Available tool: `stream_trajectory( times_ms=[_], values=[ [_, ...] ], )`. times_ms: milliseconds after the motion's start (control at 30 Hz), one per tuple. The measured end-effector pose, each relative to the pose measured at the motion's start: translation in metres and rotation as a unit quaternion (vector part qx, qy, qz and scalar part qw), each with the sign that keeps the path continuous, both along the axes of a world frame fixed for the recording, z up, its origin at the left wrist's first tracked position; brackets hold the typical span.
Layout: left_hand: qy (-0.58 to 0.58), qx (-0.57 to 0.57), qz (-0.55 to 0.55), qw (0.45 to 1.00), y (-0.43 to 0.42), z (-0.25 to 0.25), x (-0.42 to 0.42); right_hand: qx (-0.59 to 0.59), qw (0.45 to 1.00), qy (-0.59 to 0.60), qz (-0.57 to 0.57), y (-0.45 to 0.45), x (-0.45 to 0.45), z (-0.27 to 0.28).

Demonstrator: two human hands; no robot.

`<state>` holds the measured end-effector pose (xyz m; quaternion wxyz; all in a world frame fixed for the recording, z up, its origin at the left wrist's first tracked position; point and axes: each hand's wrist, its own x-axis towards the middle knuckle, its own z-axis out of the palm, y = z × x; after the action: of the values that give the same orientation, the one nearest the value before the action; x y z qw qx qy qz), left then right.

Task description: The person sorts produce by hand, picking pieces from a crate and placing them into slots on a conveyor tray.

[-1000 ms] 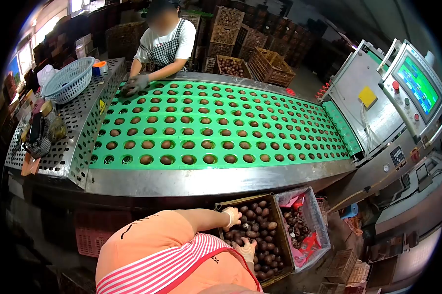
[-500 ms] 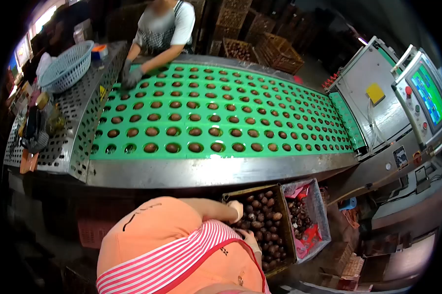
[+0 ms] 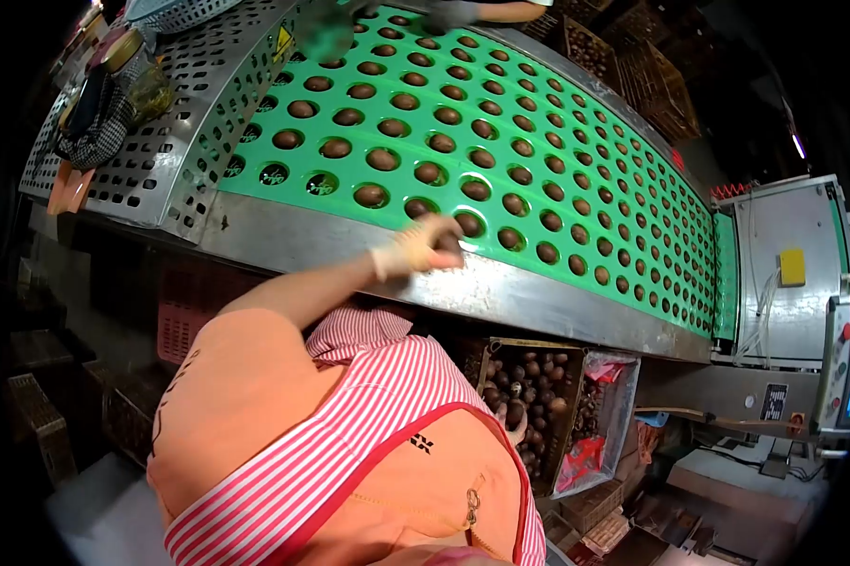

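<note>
My left hand (image 3: 417, 249), in a pale glove, is closed around a round brown fruit (image 3: 451, 247) above the metal front edge of the conveyor. Close behind it runs a green conveyor (image 3: 345, 215) with rows of oval pockets, most of them holding similar brown fruits (image 3: 371, 195). A few pockets at the near left end show no fruit. Lower down, my right hand (image 3: 516, 429) is in a crate (image 3: 566, 415) of dark round fruits (image 3: 533, 387). My body hides most of that hand, so its grip is unclear.
Across the conveyor a co-worker's grey-gloved hand (image 3: 451, 15) is over the far rows. A lined crate (image 3: 629, 401) with red plastic stands beside the fruit crate. To the right is a machine housing (image 3: 774, 311); a perforated metal plate (image 3: 184, 104) covers the left end.
My left hand has risen from the fruit crate to the conveyor's front edge with a fruit in it. My right hand stays at the crate. The view has turned and moved closer.
</note>
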<state>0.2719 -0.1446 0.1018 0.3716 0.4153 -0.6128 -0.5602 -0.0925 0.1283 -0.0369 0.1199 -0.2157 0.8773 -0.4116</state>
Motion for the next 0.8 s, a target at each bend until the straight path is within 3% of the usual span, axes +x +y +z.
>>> stream_trajectory(
  times_ms=[67, 133, 200, 267, 300, 400, 467, 500, 533, 600, 800],
  values=[
    [0.034, 0.026, 0.106, 0.993, -0.006, 0.004, 0.067, -0.039, 0.999, -0.029, 0.0, -0.027, 0.032, 0.028],
    [-0.014, -0.051, 0.208, 0.977, -0.01, -0.007, 0.118, -0.055, 0.998, 0.004, 0.043, -0.05, 0.057, 0.043],
    [0.065, 0.091, 0.234, 0.966, -0.007, -0.012, 0.15, -0.065, 0.996, 0.037, 0.055, -0.057, 0.062, 0.025],
    [-0.011, 0.127, 0.252, 0.959, -0.008, -0.02, 0.159, -0.089, 0.992, 0.06, 0.067, -0.063, 0.061, 0.008],
    [-0.012, 0.118, 0.263, 0.958, -0.007, -0.017, 0.162, -0.028, 0.994, 0.082, 0.062, -0.066, 0.066, 0.022],
    [-0.009, 0.069, 0.312, 0.947, -0.01, -0.006, 0.179, 0.027, 0.996, 0.09, 0.005, -0.064, 0.062, 0.024],
    [0.001, 0.094, 0.354, 0.931, -0.017, -0.003, 0.206, 0.05, 0.997, 0.057, -0.024, -0.069, 0.071, 0.039],
    [-0.185, 0.056, 0.367, 0.91, -0.023, -0.017, 0.226, 0.028, 0.998, 0.063, -0.01, -0.064, 0.064, 0.027],
    [-0.404, -0.044, 0.345, 0.846, -0.024, -0.042, 0.245, 0.006, 0.998, 0.069, 0.004, -0.061, 0.061, 0.02],
    [-0.486, 0.042, 0.277, 0.828, -0.024, -0.037, 0.259, 0.041, 0.995, 0.089, 0.0, -0.066, 0.072, 0.031],
    [-0.589, 0.015, 0.291, 0.754, -0.026, -0.023, 0.269, 0.083, 0.991, 0.105, -0.015, -0.071, 0.073, 0.028]
  ],
)
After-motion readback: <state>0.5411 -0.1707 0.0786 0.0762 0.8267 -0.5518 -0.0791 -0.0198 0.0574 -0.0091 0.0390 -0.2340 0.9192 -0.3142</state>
